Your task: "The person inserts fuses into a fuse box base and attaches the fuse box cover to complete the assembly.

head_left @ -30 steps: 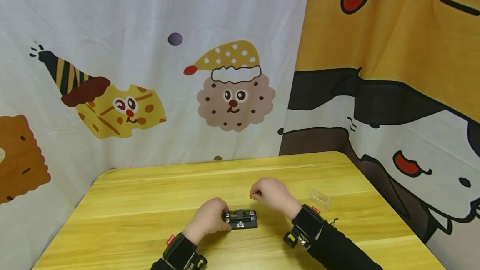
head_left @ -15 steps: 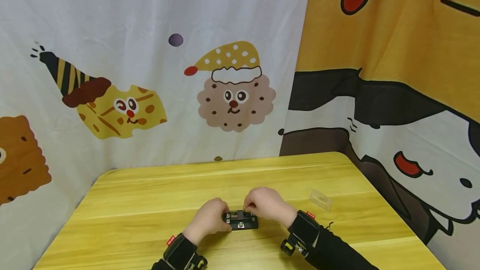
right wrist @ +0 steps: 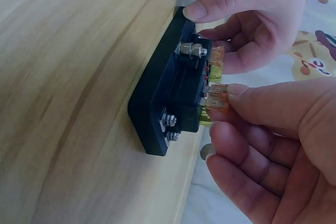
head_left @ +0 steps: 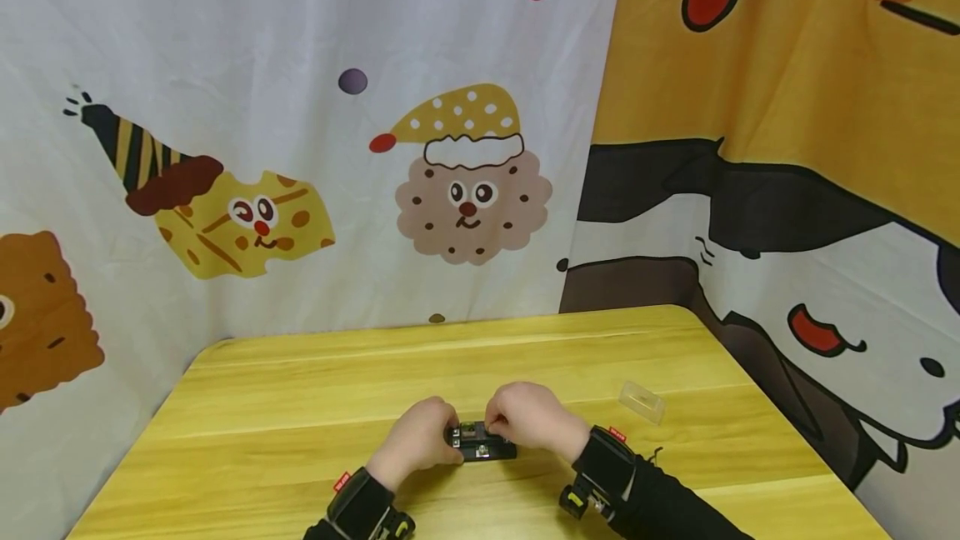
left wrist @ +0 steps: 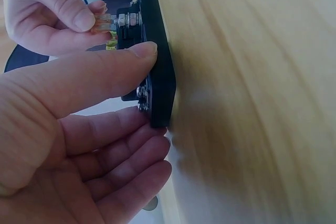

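Observation:
A black fuse box [head_left: 487, 450] with bolt terminals lies on the wooden table. My left hand [head_left: 422, 433] holds its left end, thumb on the front edge in the left wrist view. Over the right part of the box, my right hand [head_left: 534, 417] pinches an orange see-through blade fuse [right wrist: 217, 98] between thumb and finger. That fuse touches the top of the box; how deep it sits is hidden. Another orange fuse [right wrist: 217, 55] and yellow-green fuses [right wrist: 214, 73] stand in the box, close to the fingers of both hands.
A clear plastic cover [head_left: 642, 401] lies on the table [head_left: 315, 382] to the right, beyond my right wrist. Printed curtains [head_left: 300, 132] hang behind the table and along its right side.
My right hand has come left and down from beside the fuse box to its top, where its fingertips now are. My left hand has kept its place on the box.

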Motion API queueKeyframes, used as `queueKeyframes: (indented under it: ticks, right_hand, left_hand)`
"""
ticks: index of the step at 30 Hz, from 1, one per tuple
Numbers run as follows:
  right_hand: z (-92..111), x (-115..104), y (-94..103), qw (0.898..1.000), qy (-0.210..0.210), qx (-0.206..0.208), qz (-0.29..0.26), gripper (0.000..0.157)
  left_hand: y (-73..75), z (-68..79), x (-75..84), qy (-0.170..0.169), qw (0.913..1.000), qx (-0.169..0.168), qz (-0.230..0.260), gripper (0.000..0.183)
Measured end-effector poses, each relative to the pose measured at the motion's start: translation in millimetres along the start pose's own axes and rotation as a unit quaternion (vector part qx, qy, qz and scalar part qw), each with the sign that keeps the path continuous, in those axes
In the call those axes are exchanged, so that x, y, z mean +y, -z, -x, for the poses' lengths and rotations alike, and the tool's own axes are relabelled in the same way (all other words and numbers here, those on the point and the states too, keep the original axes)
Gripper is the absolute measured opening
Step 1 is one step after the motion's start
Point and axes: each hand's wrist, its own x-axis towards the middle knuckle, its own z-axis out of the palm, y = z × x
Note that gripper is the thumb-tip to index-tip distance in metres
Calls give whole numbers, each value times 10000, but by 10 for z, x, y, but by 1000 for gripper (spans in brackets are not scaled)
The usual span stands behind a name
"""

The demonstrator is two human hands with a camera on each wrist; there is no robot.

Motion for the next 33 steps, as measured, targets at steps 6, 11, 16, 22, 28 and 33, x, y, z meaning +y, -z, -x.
queueKeyframes:
  ticks: [6,11,16,22,28,33]
  right_hand:
    - [-1,-7,-10,10000,-1,19,30,9]
    - [-6,-26,1,10000,29,36,-31,8]
    - [-6,-38,10,10000,-8,3,-35,9]
    - [-5,-39,8,10000,28,12,-50,9]
    - [-8,-25,-5,10000,-8,-21,-51,9]
    - [-11,-21,-9,10000,-12,-22,-66,9]
  left_hand:
    - [6,12,10,-35,10000,46,15,34]
    - [16,17,13,-134,9998,117,-5,33]
    - [24,21,15,-166,9998,112,15,33]
    - [29,25,21,-119,9999,78,21,33]
    - [26,26,23,-87,9999,60,31,33]
    - [26,27,18,-101,9999,96,0,33]
